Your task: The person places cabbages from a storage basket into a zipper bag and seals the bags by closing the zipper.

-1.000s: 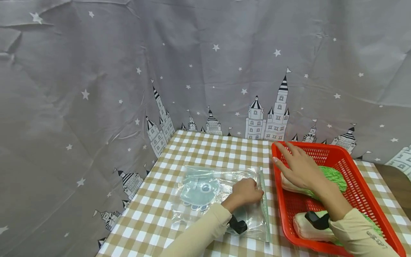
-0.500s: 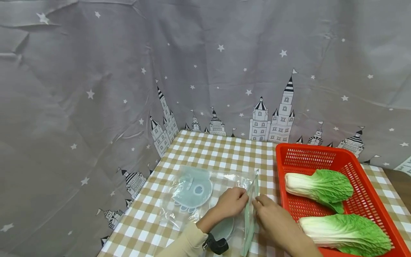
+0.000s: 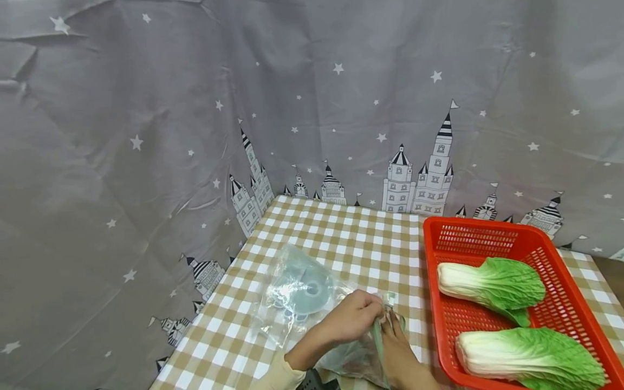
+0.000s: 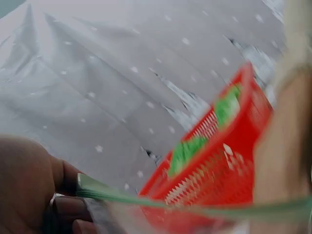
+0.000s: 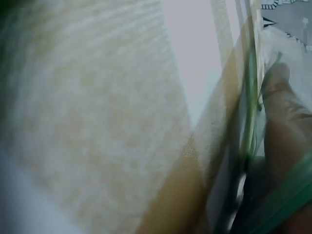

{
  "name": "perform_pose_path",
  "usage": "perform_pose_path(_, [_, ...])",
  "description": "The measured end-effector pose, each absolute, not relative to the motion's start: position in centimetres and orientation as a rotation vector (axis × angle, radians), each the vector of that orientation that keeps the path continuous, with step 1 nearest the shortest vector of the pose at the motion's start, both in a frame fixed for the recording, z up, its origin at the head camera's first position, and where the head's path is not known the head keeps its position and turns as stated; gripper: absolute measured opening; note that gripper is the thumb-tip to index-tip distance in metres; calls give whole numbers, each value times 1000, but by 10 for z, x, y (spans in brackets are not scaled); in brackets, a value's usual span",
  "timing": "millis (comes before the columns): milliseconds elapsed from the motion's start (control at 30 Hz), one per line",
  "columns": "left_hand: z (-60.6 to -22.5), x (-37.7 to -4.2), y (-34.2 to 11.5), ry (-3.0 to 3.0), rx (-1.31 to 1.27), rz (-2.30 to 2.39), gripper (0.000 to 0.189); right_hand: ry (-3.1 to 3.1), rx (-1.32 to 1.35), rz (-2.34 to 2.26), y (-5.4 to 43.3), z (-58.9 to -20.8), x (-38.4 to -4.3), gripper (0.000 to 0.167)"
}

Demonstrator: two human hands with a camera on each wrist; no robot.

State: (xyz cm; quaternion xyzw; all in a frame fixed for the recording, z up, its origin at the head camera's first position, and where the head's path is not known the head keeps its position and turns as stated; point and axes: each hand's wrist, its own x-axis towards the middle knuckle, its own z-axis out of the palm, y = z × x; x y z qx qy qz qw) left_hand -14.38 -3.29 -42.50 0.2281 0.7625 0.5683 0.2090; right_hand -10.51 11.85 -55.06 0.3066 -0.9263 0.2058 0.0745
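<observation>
We see blurry tan and white checked cloth point(image 5: 107, 107) on the left. On the right, we see the right hand point(image 5: 283, 129), one green strip point(image 5: 251, 92) beside it and another green strip point(image 5: 287, 197) nearer us. Far right, we spot gray curtain point(image 5: 296, 22).

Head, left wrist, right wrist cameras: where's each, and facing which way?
Head: on the head, facing forward and down at bag, basket and cabbages; left hand and right hand show.
Left wrist: on that wrist, facing past the green strip toward basket and curtain; left hand and an arm show.
Right wrist: on that wrist, looking closely at checked cloth; a blurred finger shows.
Head and left wrist share the basket.
</observation>
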Motion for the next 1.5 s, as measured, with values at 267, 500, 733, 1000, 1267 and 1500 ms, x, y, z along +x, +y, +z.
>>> perform_pose_path(267, [-420,-149,-35,1892,396,1761,33,-2824,932,640,120,-550,-116,41])
perform_pose_path(500, [-431,-167,-39,1944,280,1853,27,-2810,840,920,119,-497,-103,42])
perform_pose_path(733, [-434,-175,-41,1911,317,1849,29,-2700,983,922,165,-451,-80,38])
perform_pose_path(1000, [-431,-180,-38,1875,372,1856,29,-3095,634,860,261,-419,-90,44])
perform_pose_path(1267, [-431,-182,-40,1845,375,1863,28,-3389,563,588,323,-450,-104,79])
perform_pose_path(1500, [-434,-184,-41,1811,361,1868,28,-3473,633,925,336,-456,-116,75])
